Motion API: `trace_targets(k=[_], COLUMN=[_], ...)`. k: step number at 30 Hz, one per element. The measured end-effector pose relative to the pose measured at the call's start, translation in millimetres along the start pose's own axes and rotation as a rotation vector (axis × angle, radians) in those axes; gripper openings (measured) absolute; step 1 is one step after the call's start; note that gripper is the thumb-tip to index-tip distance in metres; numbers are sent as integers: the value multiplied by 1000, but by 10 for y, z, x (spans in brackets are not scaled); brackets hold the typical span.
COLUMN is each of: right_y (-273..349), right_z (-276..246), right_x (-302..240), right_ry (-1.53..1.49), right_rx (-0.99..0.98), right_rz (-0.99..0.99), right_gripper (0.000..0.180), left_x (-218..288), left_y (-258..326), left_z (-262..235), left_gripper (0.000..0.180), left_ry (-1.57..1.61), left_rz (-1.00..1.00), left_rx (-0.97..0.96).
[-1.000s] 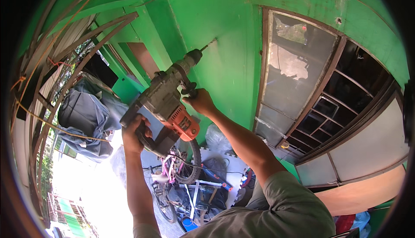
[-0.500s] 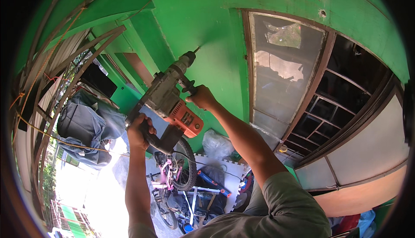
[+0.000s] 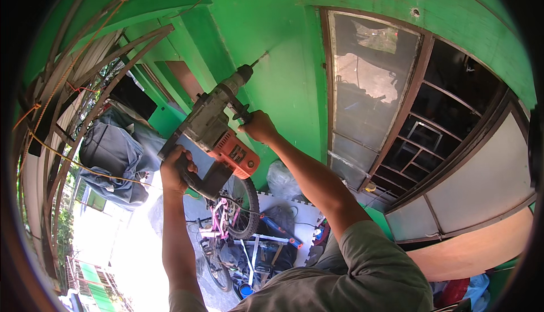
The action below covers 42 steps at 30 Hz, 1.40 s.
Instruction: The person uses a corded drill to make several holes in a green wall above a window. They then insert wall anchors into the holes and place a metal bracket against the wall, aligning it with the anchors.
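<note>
A large rotary hammer drill (image 3: 207, 120) with a dark grey body and an orange motor housing (image 3: 241, 156) is held up at a tilt in front of the green wall (image 3: 283, 96). My left hand (image 3: 177, 170) is closed around its rear D-shaped handle. With my right hand (image 3: 258, 127) I grip the side handle just behind the chuck (image 3: 243, 74). The thin drill bit (image 3: 260, 59) points up and to the right. Its tip meets a small pale mark on the wall, though I cannot tell how deep it sits.
Right of the drill is a brown-framed window (image 3: 374, 79) with a dark grille (image 3: 442, 119). Below stand a pink bicycle (image 3: 226, 221), a clear plastic bag (image 3: 283, 181) and a blue spirit level (image 3: 281, 231). Dark cloth (image 3: 113, 153) hangs at the left beside bent poles and an orange rope (image 3: 73, 65).
The drill bit's tip has moved up and right to the wall, and the shadow beyond it has shrunk. Both hands keep their grips on the drill.
</note>
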State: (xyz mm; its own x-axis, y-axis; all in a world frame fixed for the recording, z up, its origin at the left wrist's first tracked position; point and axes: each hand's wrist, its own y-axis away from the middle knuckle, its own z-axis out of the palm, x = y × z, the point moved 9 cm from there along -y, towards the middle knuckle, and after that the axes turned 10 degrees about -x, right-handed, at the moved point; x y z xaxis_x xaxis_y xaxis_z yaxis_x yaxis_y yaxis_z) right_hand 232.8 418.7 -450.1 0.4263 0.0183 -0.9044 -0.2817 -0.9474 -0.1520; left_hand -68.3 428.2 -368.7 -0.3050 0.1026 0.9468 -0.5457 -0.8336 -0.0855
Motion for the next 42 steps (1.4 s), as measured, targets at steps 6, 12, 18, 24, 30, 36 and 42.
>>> trace_targets(k=[6,12,18,24,30,36,42], right_y=[-102,-278,-190,141,524,392,128], right_z=[-173,-398,-359,-206,236,131,-356], right_x=[34,254,179,-130,-500,-893,-1374], right_ry=[-41,-33,35,73,-18,-13,-31], right_rx=[20,-74,7,-4,-47,-43,23], right_rz=[-36,41,23,29,-31,-109,-192], right_gripper=[33,31,37,40,40,37,37], left_x=[47,-198,-136,92,303,613,1136], left_y=[-161,-417,-275,38,592,657,445], left_z=[170,327,299,143,-203,-112,284], left_gripper=[21,20,19,19,21,20,18], left_ry=[-66,47,-5,11,-10,-4,-75], left_rz=[12,-35,19,34,46,116,212], left_rx=[-29,-55,21,-2,34,36,-33])
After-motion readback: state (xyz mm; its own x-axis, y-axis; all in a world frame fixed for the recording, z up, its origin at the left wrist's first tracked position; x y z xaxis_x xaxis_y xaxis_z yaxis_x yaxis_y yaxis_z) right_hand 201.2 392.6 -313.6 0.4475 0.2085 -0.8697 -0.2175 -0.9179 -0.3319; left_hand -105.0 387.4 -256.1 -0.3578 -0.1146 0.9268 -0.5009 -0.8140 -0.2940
